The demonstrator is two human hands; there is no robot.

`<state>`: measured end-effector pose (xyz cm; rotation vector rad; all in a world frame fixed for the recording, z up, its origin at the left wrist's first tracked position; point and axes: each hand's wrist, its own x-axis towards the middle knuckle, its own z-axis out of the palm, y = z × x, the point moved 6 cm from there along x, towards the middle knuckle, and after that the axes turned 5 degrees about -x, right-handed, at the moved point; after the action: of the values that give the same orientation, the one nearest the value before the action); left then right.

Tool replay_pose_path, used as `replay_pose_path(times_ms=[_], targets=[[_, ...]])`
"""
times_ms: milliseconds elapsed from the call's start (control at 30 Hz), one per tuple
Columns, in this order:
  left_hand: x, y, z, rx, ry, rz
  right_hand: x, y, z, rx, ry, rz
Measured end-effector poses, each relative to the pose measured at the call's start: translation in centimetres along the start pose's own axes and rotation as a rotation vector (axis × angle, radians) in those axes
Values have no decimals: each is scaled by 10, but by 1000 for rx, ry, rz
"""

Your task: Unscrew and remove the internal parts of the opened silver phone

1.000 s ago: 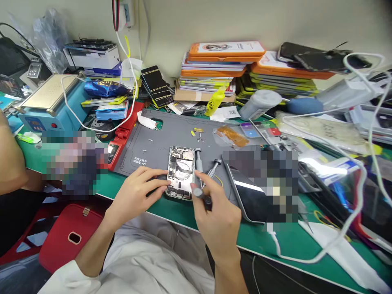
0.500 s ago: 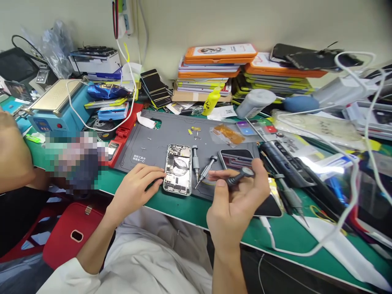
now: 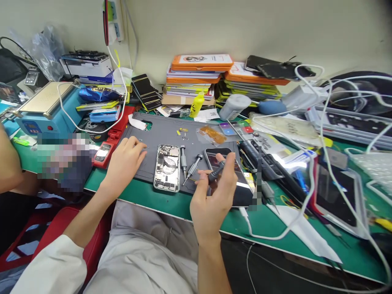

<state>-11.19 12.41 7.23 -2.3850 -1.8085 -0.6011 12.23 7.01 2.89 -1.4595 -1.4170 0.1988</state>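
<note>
An opened phone lies with its inner parts showing, partly on the grey mat. My left hand is over the mat left of the phone, fingers loosely bent and apart, with nothing visible in them. Just beyond its fingertips lies a small metal piece. In my right hand a dark-handled screwdriver rests between the fingers, held up off the bench. Two grey screwdrivers, one upright in view and one slanted, lie right of the opened phone.
Behind my right hand is a dark-screened phone. A white cable runs along the front right. Orange boxes are stacked by the wall. A blue machine stands left, near another person's arm.
My left hand has left the opened phone's edge and moved left and away over the mat. My right hand keeps the screwdriver. The view has turned somewhat to the right.
</note>
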Motion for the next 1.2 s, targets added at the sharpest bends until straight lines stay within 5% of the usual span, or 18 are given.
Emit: replay_pose_path(times_ms=[300, 767, 1033, 1200], targets=[[31, -7, 8, 143, -218, -12, 14, 2, 4, -143, 17, -46], [21, -17, 4, 62, -10, 37, 11, 5, 13, -298, -66, 13], [27, -9, 16, 11, -73, 57, 11, -2, 15, -367, -188, -32], [19, -11, 6, 10, -18, 25, 23, 2, 17, -450, -221, -46]])
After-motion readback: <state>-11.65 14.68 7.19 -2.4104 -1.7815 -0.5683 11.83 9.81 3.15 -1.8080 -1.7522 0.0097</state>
